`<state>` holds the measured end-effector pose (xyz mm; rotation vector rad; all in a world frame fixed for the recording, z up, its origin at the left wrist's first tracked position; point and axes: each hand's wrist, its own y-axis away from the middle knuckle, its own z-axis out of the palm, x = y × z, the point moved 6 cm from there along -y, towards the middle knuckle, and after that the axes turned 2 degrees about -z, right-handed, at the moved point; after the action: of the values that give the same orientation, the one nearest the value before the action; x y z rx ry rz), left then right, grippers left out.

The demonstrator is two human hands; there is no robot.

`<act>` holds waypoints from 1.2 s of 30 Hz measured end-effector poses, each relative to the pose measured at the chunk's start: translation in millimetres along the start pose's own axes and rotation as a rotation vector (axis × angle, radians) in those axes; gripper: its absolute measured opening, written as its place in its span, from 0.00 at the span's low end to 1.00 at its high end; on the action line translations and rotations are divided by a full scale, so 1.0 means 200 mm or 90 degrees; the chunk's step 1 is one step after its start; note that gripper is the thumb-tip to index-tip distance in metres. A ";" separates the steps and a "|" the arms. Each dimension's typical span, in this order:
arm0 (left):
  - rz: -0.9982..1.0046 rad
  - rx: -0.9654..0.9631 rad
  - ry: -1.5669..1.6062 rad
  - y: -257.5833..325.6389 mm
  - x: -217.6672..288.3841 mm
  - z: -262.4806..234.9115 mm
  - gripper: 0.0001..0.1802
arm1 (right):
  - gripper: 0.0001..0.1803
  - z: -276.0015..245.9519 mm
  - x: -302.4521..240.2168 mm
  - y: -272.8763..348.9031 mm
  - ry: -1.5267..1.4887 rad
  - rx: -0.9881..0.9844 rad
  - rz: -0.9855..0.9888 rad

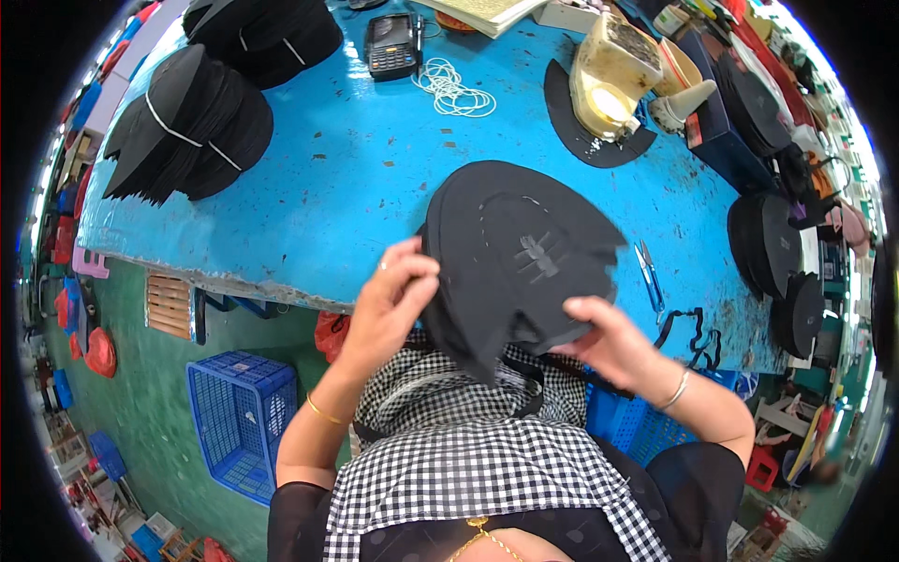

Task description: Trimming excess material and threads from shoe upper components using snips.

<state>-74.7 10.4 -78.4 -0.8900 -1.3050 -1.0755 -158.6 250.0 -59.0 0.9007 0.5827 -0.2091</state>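
1. Head view, the only one: I've got a stack of black cut pieces in front of me, over the near edge of the blue worktop and tilted toward me.
2. Top piece: rounded at the far end, jagged at the near end, grey mark near the middle, dashed light line around it.
3. My left hand: fingers bent at the stack's left edge, touching it. Can't tell if they're clamped.
4. My right hand: grasping the stack's near right corner, thumb on top, fingers under.
5. Right of the stack, near it: blue-handled snips lying on the worktop. Black strap just beyond them, close to the edge.
6. Far left: two tied bundles of black pieces, the nearer bundle and the farther bundle, pale bands round both.
7. Far middle: handheld keypad device, loose white cord beside it.
8. Far right: stained pale tub, curved black piece around its left and near sides.
9. Floor, left: blue plastic basket, well apart from my hands.
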 end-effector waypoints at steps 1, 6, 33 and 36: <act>0.008 -0.017 -0.016 -0.07 0.02 0.00 0.07 | 0.19 0.03 0.08 0.03 -0.066 -0.005 0.006; 0.045 -0.002 -0.017 -0.24 0.12 0.04 0.07 | 0.19 0.16 0.27 0.04 -0.178 -0.056 -0.090; 0.099 0.185 0.264 -0.05 0.48 -0.79 0.11 | 0.12 -0.40 -0.16 0.37 0.343 0.168 -0.297; 0.195 0.265 0.143 -0.06 0.78 -0.85 0.11 | 0.12 -0.35 -0.39 0.27 0.891 0.392 -0.551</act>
<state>-42.8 -171.8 60.9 -0.6100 -1.1052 -0.6127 -228.4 333.2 -11.8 1.2694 2.3095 -0.5513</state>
